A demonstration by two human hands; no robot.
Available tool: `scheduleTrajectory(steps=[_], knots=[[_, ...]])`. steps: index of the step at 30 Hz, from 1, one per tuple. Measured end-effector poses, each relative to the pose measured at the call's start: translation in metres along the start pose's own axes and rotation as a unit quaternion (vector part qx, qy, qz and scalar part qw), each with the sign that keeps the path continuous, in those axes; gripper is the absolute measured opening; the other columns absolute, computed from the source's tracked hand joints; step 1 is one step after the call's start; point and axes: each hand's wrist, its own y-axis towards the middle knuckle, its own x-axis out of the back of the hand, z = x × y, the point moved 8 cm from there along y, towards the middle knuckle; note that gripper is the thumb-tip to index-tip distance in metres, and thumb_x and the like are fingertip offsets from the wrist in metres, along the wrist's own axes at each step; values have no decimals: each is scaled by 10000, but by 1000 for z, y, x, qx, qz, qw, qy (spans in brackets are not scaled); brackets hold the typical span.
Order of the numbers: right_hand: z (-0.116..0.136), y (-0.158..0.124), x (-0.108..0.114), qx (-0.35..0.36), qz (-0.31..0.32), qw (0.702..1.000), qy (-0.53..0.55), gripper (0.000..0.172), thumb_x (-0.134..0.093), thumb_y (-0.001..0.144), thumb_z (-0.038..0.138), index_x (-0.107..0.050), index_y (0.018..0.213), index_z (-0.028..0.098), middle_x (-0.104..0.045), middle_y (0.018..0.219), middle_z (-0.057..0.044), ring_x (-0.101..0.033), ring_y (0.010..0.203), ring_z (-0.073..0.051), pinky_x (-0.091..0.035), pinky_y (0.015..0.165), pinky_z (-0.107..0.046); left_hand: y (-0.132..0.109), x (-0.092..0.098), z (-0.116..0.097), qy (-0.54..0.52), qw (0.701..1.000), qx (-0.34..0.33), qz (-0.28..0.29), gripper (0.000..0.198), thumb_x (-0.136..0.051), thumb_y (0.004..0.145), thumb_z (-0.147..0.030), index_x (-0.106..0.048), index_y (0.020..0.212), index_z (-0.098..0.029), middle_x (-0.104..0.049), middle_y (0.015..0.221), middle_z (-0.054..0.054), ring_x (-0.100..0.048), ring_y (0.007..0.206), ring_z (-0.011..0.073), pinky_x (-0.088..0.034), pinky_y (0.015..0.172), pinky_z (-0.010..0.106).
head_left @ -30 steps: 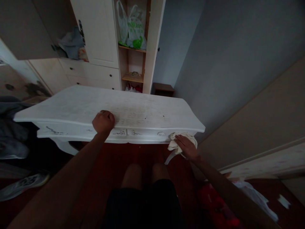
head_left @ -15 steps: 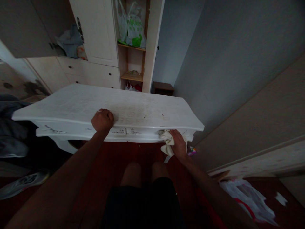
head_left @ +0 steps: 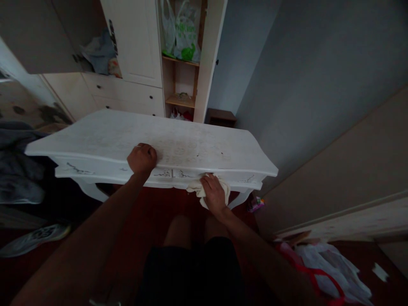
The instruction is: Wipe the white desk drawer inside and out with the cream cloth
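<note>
A white table (head_left: 127, 127) with a curved front edge and dark smudges on its top stands before me. My left hand (head_left: 142, 158) is closed in a fist and rests on the top near the front edge; what it holds, if anything, is hidden. Lower and to the right, my right hand (head_left: 214, 191) grips a cream cloth (head_left: 225, 187) and presses it against the table's front drawer panel. Dark floral patterns decorate that front. Part of the cloth hangs below the panel, and the hand covers its middle.
Behind the table is a white wardrobe (head_left: 140, 46) with open doors and a plastic bag (head_left: 186, 36) on a shelf. Dark clothes (head_left: 19, 165) lie at left above a shoe (head_left: 38, 240). A small colourful box (head_left: 256, 204) and a white bag (head_left: 331, 267) are at right.
My right hand has moved left along the table's front with the cloth. My left fist stays at the same spot on the top. The whole view has shifted slightly.
</note>
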Motion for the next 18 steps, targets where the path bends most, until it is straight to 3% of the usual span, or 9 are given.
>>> scheduleTrajectory(steps=[10,15,18], knots=[[76,56,-54,79,67,991,83,449,-505,825,-1,-615,1236,140,-614,1327,-140,-441,1358,-272,-311,1185,-485,0,-2,1,12,1000,-20,-15,323,-390,888,-241,-700,845,-159,-695,954,126,-602,797,229,-333,613,325],[86,55,-71,120,98,980,126,425,-525,854,24,-599,1253,151,-596,1355,-140,-373,1420,-261,-320,1178,-483,-1,-3,1,2,1000,-14,-8,319,-389,890,-242,-697,855,-164,-695,958,123,-605,814,233,-342,630,326],[86,46,-74,120,88,981,121,390,-534,870,36,-611,1231,160,-613,1335,-142,-407,1400,-271,-378,1140,-473,-1,-4,3,-5,1000,-9,-7,321,-392,890,-247,-702,869,-163,-691,968,128,-603,825,237,-349,638,329]])
